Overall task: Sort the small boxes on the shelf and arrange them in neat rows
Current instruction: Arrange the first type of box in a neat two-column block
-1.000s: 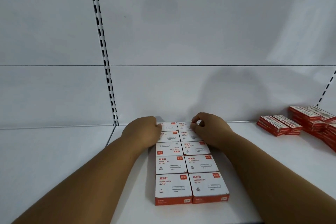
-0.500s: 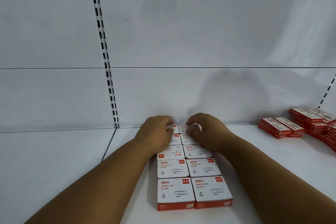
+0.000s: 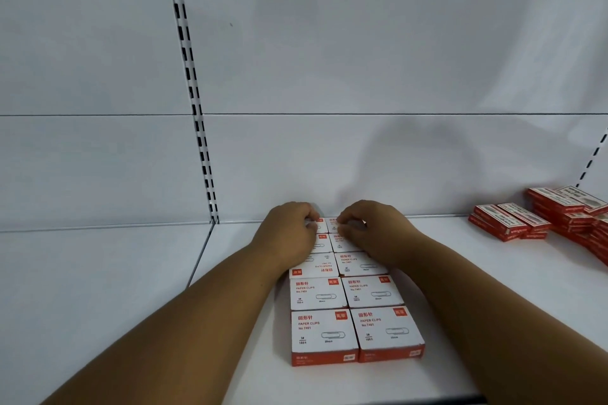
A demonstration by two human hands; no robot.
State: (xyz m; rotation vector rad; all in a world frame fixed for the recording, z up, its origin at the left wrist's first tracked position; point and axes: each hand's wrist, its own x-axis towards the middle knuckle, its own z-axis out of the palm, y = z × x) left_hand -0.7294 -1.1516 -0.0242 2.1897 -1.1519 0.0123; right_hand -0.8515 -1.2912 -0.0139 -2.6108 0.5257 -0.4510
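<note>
White-topped, red-sided paper clip boxes (image 3: 324,332) lie on the white shelf (image 3: 131,289) in two touching columns that run from the front edge back to the rear wall. My left hand (image 3: 289,235) lies over the far end of the left column, its fingers curled on the rearmost left box (image 3: 319,226). My right hand (image 3: 375,233) covers the far end of the right column, with thumb and fingers curled on the rearmost right box (image 3: 333,226). Both hands hide much of the two back rows. One box (image 3: 312,265) in the left column faces the opposite way.
Flat red staple boxes (image 3: 513,222) lie in low stacks at the right, with a taller pile (image 3: 566,207) behind them running off the frame. A slotted upright rail (image 3: 194,102) divides the back panel. A seam (image 3: 200,260) splits the shelf left of the boxes.
Both hands have slid inward from the outer sides of the block onto the tops of the rearmost boxes, fingertips now close together. The boxes stay in their columns.
</note>
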